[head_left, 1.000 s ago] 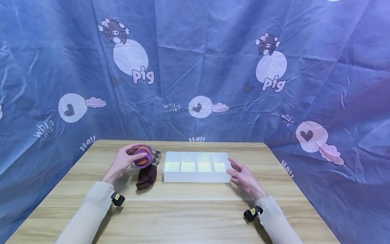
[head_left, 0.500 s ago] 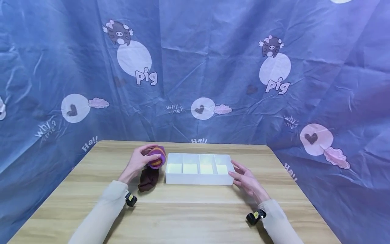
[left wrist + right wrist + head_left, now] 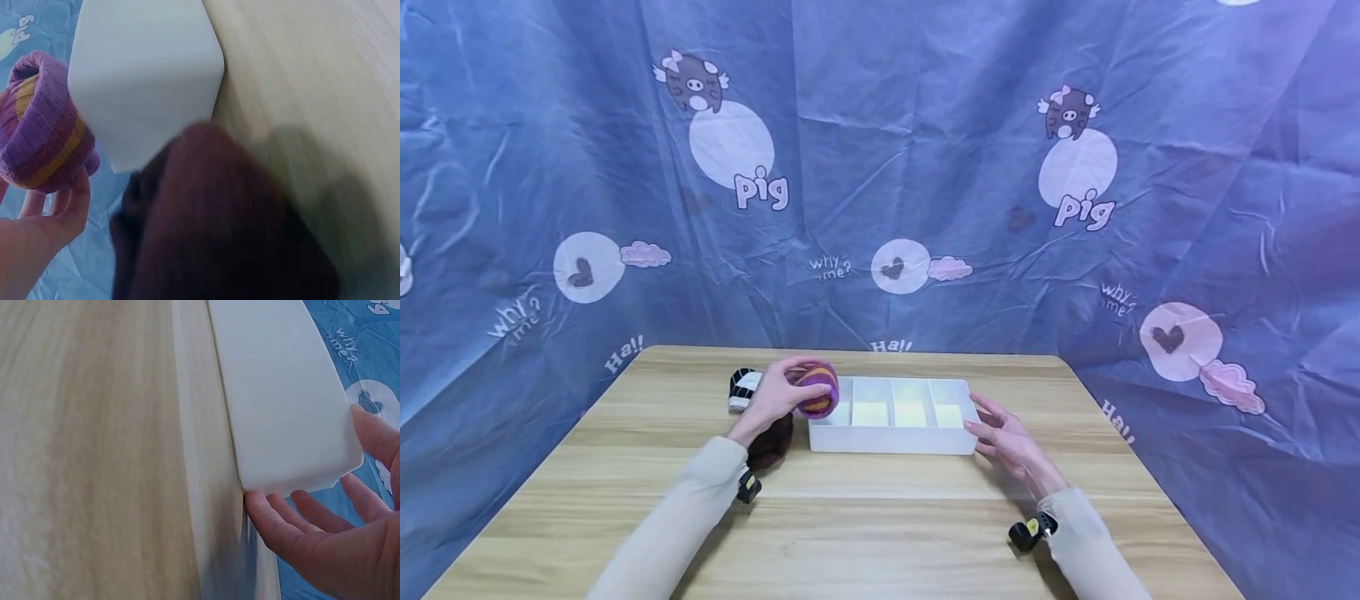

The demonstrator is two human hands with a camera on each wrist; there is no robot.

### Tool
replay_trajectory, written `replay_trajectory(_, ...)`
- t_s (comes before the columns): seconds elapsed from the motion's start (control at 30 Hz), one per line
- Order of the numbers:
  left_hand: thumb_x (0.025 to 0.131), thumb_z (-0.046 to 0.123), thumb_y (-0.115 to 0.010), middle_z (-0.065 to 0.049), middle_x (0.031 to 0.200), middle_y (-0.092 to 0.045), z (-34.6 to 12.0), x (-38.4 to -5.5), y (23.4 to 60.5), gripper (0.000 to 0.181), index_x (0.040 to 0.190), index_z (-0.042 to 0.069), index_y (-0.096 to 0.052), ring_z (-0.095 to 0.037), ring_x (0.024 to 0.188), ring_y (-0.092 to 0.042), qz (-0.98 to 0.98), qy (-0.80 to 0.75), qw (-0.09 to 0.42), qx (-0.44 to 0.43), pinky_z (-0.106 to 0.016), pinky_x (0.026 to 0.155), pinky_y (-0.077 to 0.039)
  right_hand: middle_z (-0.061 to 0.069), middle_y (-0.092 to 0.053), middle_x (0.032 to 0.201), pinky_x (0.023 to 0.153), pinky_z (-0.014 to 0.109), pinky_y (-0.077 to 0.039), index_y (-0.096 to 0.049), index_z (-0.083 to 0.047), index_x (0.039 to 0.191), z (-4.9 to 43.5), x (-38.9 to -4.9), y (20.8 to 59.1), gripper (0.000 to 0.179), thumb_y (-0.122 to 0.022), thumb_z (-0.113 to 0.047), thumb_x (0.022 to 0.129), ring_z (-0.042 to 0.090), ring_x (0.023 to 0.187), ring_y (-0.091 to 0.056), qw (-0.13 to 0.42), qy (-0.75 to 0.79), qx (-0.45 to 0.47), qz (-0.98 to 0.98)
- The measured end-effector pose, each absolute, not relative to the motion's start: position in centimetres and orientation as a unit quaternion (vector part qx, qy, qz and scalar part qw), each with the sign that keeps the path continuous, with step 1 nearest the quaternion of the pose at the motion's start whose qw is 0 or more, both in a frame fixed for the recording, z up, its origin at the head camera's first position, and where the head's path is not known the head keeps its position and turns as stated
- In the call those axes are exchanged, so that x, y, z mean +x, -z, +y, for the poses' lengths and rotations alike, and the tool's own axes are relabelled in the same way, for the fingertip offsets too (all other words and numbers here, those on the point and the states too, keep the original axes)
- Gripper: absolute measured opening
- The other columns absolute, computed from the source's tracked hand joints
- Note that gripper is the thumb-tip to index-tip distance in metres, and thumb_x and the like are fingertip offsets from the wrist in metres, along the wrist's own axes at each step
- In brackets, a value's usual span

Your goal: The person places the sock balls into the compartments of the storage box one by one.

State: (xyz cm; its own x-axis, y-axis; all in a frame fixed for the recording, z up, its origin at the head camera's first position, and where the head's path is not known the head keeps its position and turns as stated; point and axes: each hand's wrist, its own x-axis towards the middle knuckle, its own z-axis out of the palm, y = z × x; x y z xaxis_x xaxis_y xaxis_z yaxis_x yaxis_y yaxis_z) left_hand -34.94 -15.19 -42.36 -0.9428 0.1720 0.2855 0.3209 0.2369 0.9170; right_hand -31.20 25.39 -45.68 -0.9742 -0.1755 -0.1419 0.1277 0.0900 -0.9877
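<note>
While your L hand (image 3: 778, 393) curls round sock (image 3: 823, 377), bulk could snag box (image 3: 891, 440), shoving it vs. R hand (image 3: 1011, 446), fingers spread, touching.

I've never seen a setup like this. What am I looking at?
No machine here: a person is working bare-handed. The wide view comes from a camera on the head; the two close ones come from the wrist cameras. The left hand holds a rolled purple-and-orange bundle, probably a sock, at the left end of a white tray with compartments. The right hand touches the tray's right end. On the wooden table, left of the tray, lie a dark brown bundle and a black-and-white bundle.
</note>
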Motion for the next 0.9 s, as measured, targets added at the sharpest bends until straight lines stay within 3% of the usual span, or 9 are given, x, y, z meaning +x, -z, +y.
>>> replay_trajectory(0.2, 0.073, 0.026, -0.087, -0.015, 0.111, -0.071, -13.4, -35.8, 42.7, 0.057, 0.123, 0.007, -0.066, -0.025, 0.101, -0.066, -0.808, 0.565, 0.058, -0.156, -0.033, 0.083, -0.057, 0.027, -0.021, 0.158, 0.098, 0.037, -0.049, -0.025, -0.014, 0.156, 25.5, -31.2, 45.9, 0.071, -0.062, -0.013, 0.096, 0.023, 0.124, -0.050, 0.111, 0.671, -0.011, 0.733)
replay_trajectory(0.43, 0.070, 0.032, -0.088, -0.008, 0.102, -0.073, -12.5, -36.4, 43.1, 0.053, 0.117, 0.016, -0.070, -0.020, 0.091, -0.068, -0.851, 0.498, 0.074, -0.151, -0.031, 0.076, -0.057, 0.027, -0.022, 0.158, 0.098, 0.037, -0.050, -0.026, -0.015, 0.156, 25.4, -31.3, 46.0, 0.072, -0.064, -0.014, 0.095, 0.020, 0.120, -0.054, 0.109, 0.674, -0.012, 0.731)
replay_trajectory(0.67, 0.071, 0.028, -0.088, -0.011, 0.107, -0.072, -12.7, -36.6, 43.2, 0.057, 0.120, 0.009, -0.068, -0.020, 0.091, -0.067, -0.848, 0.500, 0.048, -0.170, -0.030, 0.078, -0.056, 0.029, -0.018, 0.158, 0.100, 0.037, -0.049, -0.021, -0.013, 0.157, 25.5, -31.3, 45.6, 0.072, -0.061, -0.012, 0.097, 0.025, 0.126, -0.049, 0.116, 0.676, -0.026, 0.727)
replay_trajectory(0.9, 0.073, 0.026, -0.087, -0.012, 0.113, -0.070, -13.1, -36.6, 43.3, 0.060, 0.126, 0.008, -0.064, -0.019, 0.091, -0.067, -0.835, 0.522, 0.024, -0.174, -0.029, 0.077, -0.057, 0.026, -0.021, 0.158, 0.097, 0.035, -0.050, -0.023, -0.016, 0.157, 25.3, -31.4, 45.6, 0.072, -0.062, -0.015, 0.096, 0.018, 0.118, -0.055, 0.118, 0.670, -0.021, 0.732)
